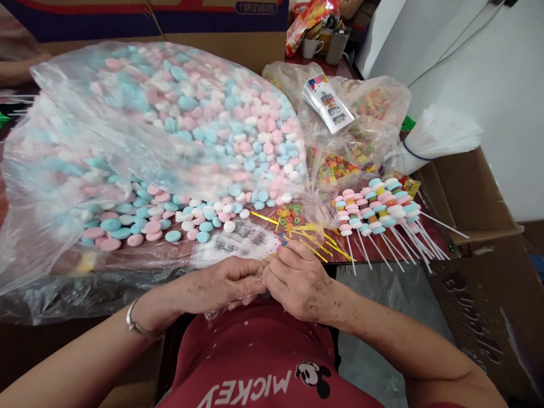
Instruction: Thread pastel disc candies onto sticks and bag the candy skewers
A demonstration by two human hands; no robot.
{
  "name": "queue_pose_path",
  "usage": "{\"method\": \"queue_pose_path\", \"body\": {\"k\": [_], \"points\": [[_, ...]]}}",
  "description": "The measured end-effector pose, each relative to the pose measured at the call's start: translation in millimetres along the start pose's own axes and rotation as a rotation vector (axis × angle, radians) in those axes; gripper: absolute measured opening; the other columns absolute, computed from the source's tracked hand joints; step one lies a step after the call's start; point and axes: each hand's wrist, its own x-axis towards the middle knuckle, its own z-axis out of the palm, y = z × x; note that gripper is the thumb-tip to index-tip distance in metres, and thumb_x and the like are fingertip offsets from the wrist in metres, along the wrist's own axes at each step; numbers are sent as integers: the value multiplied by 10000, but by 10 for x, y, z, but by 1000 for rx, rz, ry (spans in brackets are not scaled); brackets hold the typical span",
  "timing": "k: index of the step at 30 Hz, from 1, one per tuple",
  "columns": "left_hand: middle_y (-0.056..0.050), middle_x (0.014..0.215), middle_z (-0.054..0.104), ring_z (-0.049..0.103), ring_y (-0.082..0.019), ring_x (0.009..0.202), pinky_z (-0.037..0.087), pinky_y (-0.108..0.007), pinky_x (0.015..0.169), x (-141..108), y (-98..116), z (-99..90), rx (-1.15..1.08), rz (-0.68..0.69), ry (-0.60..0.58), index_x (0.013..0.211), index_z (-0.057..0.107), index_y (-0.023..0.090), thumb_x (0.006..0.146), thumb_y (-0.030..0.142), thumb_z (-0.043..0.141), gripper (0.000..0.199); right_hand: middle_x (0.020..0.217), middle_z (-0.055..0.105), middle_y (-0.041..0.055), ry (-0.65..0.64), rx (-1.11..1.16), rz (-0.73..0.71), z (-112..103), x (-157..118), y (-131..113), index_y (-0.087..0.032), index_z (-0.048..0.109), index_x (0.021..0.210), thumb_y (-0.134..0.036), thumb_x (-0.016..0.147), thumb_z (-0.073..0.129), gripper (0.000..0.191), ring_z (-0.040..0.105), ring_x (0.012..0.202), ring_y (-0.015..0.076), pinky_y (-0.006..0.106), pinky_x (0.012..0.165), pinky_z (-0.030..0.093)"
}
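My left hand [225, 283] and my right hand [300, 280] meet at the table's front edge, close to my body. Fingers on both hands are closed and pressed together. What they grip is mostly hidden; a bit of clear plastic shows below my left hand. Just beyond them lie printed clear bags [242, 241], yellow twist ties [312, 233] and a small heap of ring-shaped candies [290, 216]. To the right, several candy skewers [376, 207] of pastel discs and rings lie piled, their white sticks pointing towards me.
A big clear bag [140, 130] of pink, blue and white candies spills loose discs [134, 226] leftward. Behind are bagged ring candies [340, 164], a stack of printed cards [328, 105] and bundled white sticks [442, 136]. A cardboard box [471, 198] stands right; another person's arm [21, 71] shows far left.
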Motion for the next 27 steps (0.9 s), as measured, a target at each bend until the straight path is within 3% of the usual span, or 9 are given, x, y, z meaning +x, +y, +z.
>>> {"method": "queue_pose_path", "body": {"k": [3, 5, 8, 10, 13, 15, 18, 21, 27], "points": [[-10, 716, 590, 517, -133, 600, 433, -231, 545, -22, -42, 78, 557, 298, 295, 895, 573, 173, 923, 201, 478, 103, 624, 528, 24, -20, 29, 104, 3, 62, 13, -173, 576, 660, -141, 909, 451, 281, 415, 677, 180, 366, 719, 357], [-42, 770, 603, 548, -150, 659, 464, -253, 590, -21, -112, 117, 833, 504, 428, 885, 558, 164, 915, 109, 438, 135, 608, 518, 20, -42, 40, 153, -4, 109, 16, -183, 553, 634, -146, 903, 446, 292, 396, 660, 178, 353, 678, 326], [-43, 737, 606, 563, -147, 659, 476, -248, 605, -10, -189, 98, 934, 620, 535, 839, 560, 164, 906, 53, 417, 193, 617, 535, 16, -70, 87, 202, -35, 170, 76, -189, 552, 645, -151, 928, 424, 312, 411, 659, 176, 343, 664, 318], [-24, 681, 603, 556, -132, 614, 470, -232, 584, -14, -186, 35, 795, 553, 608, 807, 574, 167, 912, 93, 450, 179, 720, 602, 32, -5, 169, 274, -43, 193, 186, -176, 604, 770, -180, 967, 391, 290, 478, 720, 181, 337, 695, 357], [13, 562, 580, 507, -102, 486, 423, -196, 466, -36, -131, -72, 314, 268, 709, 751, 602, 171, 905, 231, 534, 179, 944, 660, 67, 113, 227, 433, 45, 198, 417, -158, 611, 1025, -189, 992, 373, 242, 562, 882, 184, 318, 779, 418], [21, 518, 574, 475, -90, 415, 373, -178, 376, -47, -98, -114, -83, 99, 741, 716, 607, 170, 879, 317, 580, 221, 930, 660, 76, 3, 150, 457, 184, 194, 541, -149, 625, 993, -151, 965, 420, 207, 568, 886, 195, 317, 794, 422], [12, 563, 612, 449, -82, 358, 336, -173, 284, -45, -81, -120, -513, -6, 757, 698, 598, 169, 799, 384, 670, 248, 886, 653, 99, -305, -50, 444, 426, 203, 600, -136, 653, 903, -82, 903, 475, 186, 547, 866, 225, 326, 758, 399], [8, 594, 628, 453, -81, 352, 337, -168, 247, -37, -101, -102, -688, -29, 777, 688, 583, 167, 717, 383, 753, 276, 900, 657, 114, -473, -176, 489, 570, 242, 559, -135, 664, 929, -59, 885, 490, 195, 537, 883, 236, 326, 741, 378], [3, 587, 637, 471, -98, 359, 338, -174, 222, -44, -191, -110, -803, -46, 780, 689, 574, 169, 687, 377, 784, 295, 883, 663, 116, -527, -160, 555, 510, 299, 584, -136, 664, 874, -65, 870, 495, 182, 540, 866, 233, 318, 744, 371]]}}
